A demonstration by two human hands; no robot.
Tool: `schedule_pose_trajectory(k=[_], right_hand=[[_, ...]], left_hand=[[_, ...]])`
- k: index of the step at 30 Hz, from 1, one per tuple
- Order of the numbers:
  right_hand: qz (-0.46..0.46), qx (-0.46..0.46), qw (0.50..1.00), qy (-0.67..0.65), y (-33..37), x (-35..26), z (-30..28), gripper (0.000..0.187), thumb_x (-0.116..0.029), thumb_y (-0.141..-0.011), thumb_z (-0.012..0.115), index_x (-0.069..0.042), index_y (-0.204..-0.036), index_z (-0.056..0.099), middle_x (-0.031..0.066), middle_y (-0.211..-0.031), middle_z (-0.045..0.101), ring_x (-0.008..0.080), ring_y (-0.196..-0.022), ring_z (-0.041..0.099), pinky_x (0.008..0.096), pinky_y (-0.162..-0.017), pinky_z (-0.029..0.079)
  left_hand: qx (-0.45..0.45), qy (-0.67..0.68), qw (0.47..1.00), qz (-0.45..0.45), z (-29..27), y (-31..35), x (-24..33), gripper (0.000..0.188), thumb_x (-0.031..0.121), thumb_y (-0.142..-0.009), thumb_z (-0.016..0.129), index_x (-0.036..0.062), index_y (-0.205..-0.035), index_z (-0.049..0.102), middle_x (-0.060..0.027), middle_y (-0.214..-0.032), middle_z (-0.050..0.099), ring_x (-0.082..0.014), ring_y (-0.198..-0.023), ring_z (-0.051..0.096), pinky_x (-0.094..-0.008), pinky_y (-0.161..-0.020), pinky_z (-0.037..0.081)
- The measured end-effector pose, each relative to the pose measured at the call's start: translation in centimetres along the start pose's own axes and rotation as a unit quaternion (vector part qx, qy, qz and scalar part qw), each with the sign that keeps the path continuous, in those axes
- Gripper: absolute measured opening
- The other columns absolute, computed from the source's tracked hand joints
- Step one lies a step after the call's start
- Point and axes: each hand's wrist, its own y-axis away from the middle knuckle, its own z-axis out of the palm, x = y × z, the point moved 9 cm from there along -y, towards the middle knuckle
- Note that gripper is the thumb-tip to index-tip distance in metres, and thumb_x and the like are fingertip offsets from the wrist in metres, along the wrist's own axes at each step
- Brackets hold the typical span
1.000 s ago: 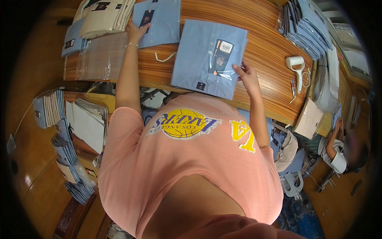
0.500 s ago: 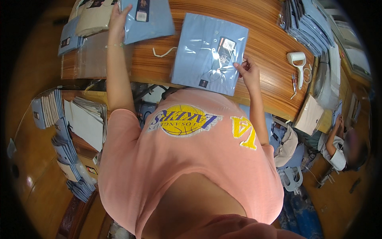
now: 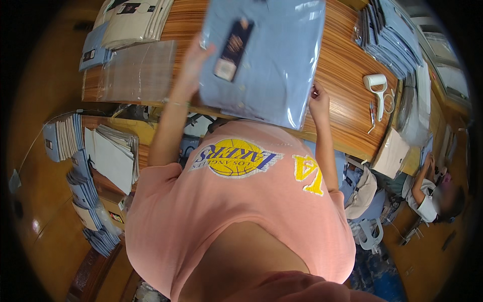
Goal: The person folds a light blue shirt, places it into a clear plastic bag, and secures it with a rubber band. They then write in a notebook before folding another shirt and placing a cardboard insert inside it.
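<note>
My left hand, slightly smeared by motion, grips the left edge of a folded light-blue shirt. A dark hang tag with a white label lies on its front. This shirt sits over another bagged blue shirt and hides most of it; its lower edge shows beneath. At the lower right, the fingers of my right hand are closed at the edge of the clear-bagged stack. The shirts reach over the table's near edge.
Beige folded garments and a clear plastic bag lie on the left of the wooden table. To the right are a lint roller, a small tool and stacked blue shirts. Another person sits at far right.
My left hand has brought its blue shirt from the far left to the right, over the bagged one. The white strip on the table is now covered. My right hand has dropped slightly nearer.
</note>
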Motion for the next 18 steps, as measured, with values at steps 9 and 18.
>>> schedule_pose_trajectory(k=[9,18], right_hand=[[0.053,0.059,0.995,-0.054,-1.1,-1.9,-2.3,0.071,-0.050,-0.090,0.046,-0.002,-0.140,0.028,0.0189,-0.139,0.035,0.0250,-0.127,0.034,0.0411,-0.105,0.025],[0.093,-0.002,0.989,-0.118,0.1,0.4,0.1,0.092,-0.059,-0.084,0.048,-0.004,-0.144,0.006,0.0189,-0.147,0.017,0.0308,-0.135,0.021,0.0461,-0.107,0.020]], left_hand=[[-0.061,-0.055,0.994,-0.069,1.5,-0.8,-8.6,0.077,0.037,-0.088,0.054,-0.0018,-0.141,0.014,-0.0200,-0.146,0.019,-0.0278,-0.135,0.020,-0.0338,-0.108,0.021],[0.058,-0.109,0.992,-0.038,-1.2,2.1,-8.6,0.083,0.048,-0.086,0.053,-0.0053,-0.140,0.018,-0.0213,-0.142,0.029,-0.0269,-0.133,0.026,-0.0342,-0.107,0.022]])
